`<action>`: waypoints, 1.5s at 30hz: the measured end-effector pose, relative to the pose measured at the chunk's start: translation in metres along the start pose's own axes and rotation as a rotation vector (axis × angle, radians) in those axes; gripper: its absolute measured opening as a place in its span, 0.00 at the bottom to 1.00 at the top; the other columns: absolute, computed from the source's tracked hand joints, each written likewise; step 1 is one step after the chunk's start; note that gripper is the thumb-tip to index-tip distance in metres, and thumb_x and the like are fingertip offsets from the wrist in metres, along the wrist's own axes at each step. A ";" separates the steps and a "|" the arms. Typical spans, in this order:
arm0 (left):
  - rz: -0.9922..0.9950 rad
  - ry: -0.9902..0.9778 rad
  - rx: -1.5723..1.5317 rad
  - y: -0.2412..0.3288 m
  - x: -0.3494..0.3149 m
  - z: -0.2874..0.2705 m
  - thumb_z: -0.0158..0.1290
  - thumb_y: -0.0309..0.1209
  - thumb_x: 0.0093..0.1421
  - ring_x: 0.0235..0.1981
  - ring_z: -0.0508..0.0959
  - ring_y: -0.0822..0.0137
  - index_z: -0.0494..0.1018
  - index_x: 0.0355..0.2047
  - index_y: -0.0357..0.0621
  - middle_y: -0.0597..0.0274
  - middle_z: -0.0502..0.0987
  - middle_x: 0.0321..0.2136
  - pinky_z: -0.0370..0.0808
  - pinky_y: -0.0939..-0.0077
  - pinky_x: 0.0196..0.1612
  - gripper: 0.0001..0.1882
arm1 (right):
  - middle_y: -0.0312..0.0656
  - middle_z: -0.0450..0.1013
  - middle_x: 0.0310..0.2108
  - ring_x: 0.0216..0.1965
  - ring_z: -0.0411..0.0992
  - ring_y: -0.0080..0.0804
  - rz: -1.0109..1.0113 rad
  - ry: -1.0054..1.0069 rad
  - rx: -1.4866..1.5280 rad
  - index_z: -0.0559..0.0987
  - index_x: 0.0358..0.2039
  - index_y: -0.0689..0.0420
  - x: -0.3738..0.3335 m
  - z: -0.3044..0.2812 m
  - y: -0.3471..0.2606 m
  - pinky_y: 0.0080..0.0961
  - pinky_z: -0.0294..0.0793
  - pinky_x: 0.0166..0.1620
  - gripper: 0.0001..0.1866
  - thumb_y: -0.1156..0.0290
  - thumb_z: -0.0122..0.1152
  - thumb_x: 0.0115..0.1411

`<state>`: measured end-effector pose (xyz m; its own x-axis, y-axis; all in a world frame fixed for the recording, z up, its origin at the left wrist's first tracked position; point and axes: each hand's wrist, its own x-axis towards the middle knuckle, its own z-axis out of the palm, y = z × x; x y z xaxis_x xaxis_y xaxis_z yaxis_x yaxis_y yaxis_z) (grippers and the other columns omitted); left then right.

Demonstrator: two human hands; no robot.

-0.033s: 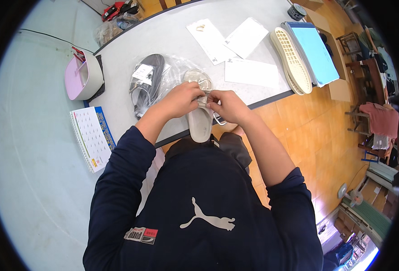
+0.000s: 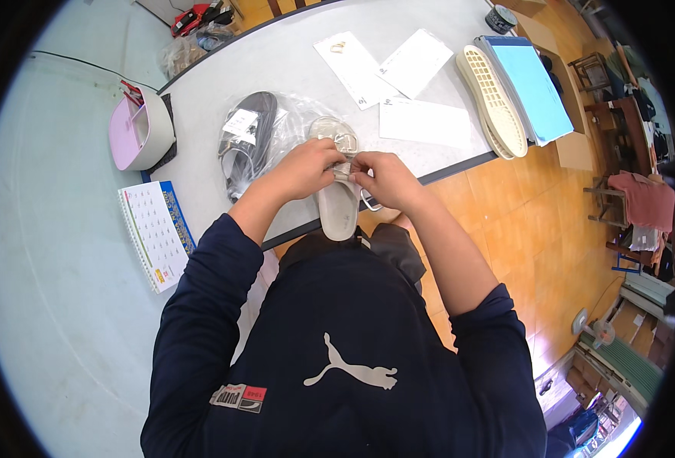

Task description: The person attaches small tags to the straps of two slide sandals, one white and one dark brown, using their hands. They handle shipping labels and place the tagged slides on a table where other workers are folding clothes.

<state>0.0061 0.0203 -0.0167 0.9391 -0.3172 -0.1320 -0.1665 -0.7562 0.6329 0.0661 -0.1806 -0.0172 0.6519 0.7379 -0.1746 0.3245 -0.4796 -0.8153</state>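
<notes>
A beige slide sandal (image 2: 338,212) lies across the table's near edge, its heel end toward me and its front part covered by clear plastic or a shiny strap, I cannot tell which. My left hand (image 2: 309,166) is closed on the sandal's strap from the left, fingers bent over it. From the right, my right hand (image 2: 388,180) pinches the same strap, its fingertips close to the left ones. What lies between the fingertips is too small to make out. A white loop (image 2: 369,203) hangs below my right hand. Left of the sandal sits a dark sandal (image 2: 243,141) with a white tag, in clear plastic.
White paper sheets (image 2: 424,122) lie on the table (image 2: 200,99). To the right are cream shoe soles (image 2: 493,103) and a blue folder (image 2: 532,88), with a dark round tin (image 2: 501,19) behind. A pink-lidded box (image 2: 140,130) and a desk calendar (image 2: 156,233) stand at left.
</notes>
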 end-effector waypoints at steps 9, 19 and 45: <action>0.000 0.064 0.014 0.002 -0.002 0.003 0.53 0.28 0.56 0.44 0.73 0.52 0.75 0.45 0.37 0.51 0.73 0.41 0.71 0.64 0.48 0.17 | 0.42 0.73 0.19 0.19 0.69 0.28 0.352 0.134 0.193 0.79 0.31 0.61 -0.021 0.004 -0.008 0.29 0.70 0.25 0.08 0.70 0.66 0.53; 0.066 0.019 -0.053 0.000 0.008 0.002 0.51 0.25 0.56 0.44 0.73 0.53 0.73 0.46 0.37 0.53 0.72 0.41 0.71 0.65 0.49 0.16 | 0.46 0.76 0.25 0.28 0.73 0.47 -0.211 0.288 -0.231 0.78 0.31 0.59 0.016 0.004 0.028 0.35 0.73 0.36 0.09 0.68 0.63 0.53; -0.185 -0.358 0.608 0.077 0.084 0.040 0.54 0.29 0.53 0.33 0.79 0.52 0.79 0.29 0.38 0.51 0.78 0.32 0.75 0.60 0.38 0.08 | 0.40 0.77 0.38 0.33 0.78 0.28 0.499 0.340 1.014 0.74 0.50 0.65 -0.076 0.006 0.090 0.18 0.78 0.31 0.16 0.74 0.55 0.62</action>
<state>0.0604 -0.0877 -0.0099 0.8297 -0.2421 -0.5030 -0.2492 -0.9669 0.0543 0.0412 -0.2769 -0.0803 0.7511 0.3373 -0.5675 -0.6112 0.0304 -0.7909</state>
